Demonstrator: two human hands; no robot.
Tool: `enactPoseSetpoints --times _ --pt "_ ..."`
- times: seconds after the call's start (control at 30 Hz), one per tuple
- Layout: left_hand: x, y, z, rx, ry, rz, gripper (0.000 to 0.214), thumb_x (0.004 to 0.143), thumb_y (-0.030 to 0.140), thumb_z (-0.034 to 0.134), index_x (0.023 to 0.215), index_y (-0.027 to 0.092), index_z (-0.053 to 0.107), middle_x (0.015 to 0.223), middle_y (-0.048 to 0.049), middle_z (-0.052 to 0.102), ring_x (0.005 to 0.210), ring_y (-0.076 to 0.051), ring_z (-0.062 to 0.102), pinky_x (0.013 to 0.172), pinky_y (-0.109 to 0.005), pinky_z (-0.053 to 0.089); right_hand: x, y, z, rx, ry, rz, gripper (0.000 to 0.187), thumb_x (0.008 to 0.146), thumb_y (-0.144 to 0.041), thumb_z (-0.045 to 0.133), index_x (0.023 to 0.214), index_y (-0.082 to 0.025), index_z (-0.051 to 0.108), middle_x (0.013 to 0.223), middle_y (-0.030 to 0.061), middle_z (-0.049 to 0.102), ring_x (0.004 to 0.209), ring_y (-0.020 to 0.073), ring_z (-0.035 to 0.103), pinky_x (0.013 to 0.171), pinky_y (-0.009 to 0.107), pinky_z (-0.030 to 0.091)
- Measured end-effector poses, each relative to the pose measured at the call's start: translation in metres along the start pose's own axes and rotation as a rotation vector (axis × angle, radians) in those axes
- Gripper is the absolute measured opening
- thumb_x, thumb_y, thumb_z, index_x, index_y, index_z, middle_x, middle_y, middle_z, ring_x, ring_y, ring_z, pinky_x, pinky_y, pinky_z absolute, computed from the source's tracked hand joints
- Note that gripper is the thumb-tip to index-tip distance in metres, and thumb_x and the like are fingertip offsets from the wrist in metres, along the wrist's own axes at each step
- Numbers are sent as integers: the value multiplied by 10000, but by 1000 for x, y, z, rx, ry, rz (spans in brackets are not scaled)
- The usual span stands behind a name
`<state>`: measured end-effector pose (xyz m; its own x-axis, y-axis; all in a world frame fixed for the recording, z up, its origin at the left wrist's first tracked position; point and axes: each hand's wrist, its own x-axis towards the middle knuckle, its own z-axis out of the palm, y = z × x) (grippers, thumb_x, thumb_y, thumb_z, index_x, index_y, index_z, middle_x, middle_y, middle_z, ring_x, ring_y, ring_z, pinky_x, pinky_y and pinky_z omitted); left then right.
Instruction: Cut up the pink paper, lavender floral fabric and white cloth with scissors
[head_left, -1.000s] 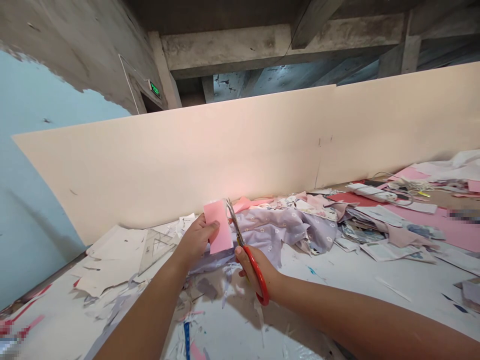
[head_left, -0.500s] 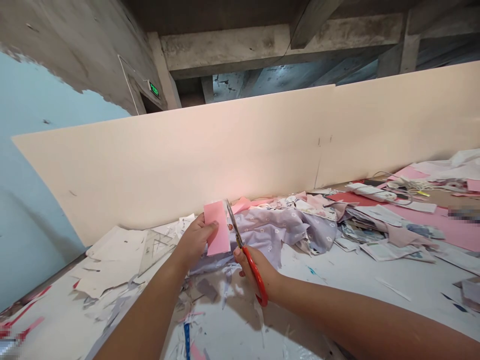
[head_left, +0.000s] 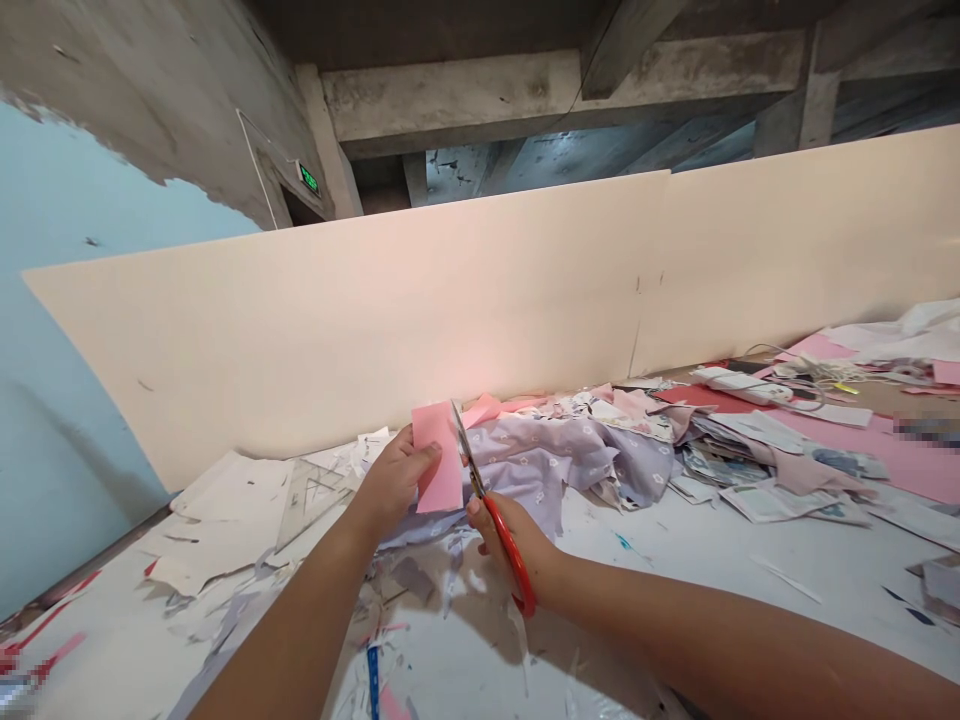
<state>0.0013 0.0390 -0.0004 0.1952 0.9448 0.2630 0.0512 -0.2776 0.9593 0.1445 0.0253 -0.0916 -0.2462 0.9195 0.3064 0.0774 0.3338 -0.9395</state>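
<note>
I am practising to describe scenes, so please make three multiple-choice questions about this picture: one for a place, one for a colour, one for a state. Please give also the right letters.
1. Where does the clear plastic set square lie?
A. Under the scissors
B. To the left of the left hand
C. On top of the pink paper

2. What colour are the handles of the scissors?
A. Black
B. Blue
C. Red

3. What is the state of the pink paper?
A. Held up in the left hand
B. Lying flat on the table
C. Crumpled in the right hand

Answers:
1. B, because it lies on white paper sheets beside that hand.
2. C, because the long handle in the right hand is red.
3. A, because the left fingers grip the sheet above the table.
</note>
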Motion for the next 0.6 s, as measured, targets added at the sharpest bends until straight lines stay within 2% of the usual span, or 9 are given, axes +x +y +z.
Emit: enactPoseSetpoints --times 0.1,0.37,0.6 --pt "0 -2 3 31 4 1 445 718 357 546 1111 161 479 759 -25 627 608 -148 577 555 -254 434 -1 -4 -1 -50 -2 -30 491 774 -639 313 694 -174 448 653 3 411 599 115 379 534 241 360" --pt "0 -7 8 97 44 37 442 712 388 543 1090 164 498 741 -14 617 594 -141 557 562 -253 428 -3 -9 -2 -60 -7 27 532 761 -683 258 712 -183 433 525 -30 362 491 104 352 460 231 303" --pt "-2 -8 8 309 91 67 361 746 412 490 1017 176 526 693 -6 576 622 -163 552 562 -265 424 -2 -8 -2 -74 -13 18 531 765 -678 247 700 -181 422 539 -26 361 479 97 349 436 224 292"
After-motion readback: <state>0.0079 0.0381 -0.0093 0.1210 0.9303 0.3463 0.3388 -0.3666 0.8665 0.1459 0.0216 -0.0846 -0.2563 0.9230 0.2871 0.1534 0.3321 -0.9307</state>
